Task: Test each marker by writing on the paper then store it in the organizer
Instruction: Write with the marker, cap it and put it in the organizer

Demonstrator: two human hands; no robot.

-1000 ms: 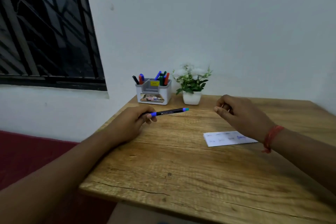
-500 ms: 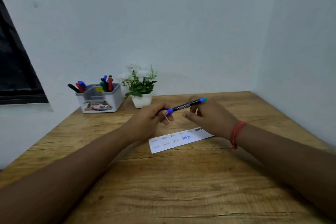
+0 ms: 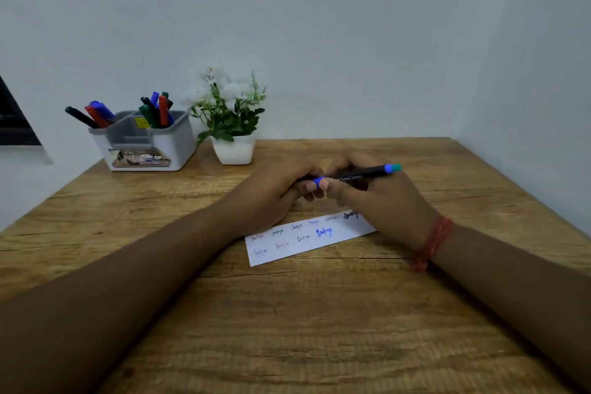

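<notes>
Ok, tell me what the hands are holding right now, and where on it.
Both hands hold one black marker: the left hand grips its left end by the blue band, the right hand its middle.

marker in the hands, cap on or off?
Cannot tell: both hands grip the marker around its blue band; no writing tip shows.
</notes>
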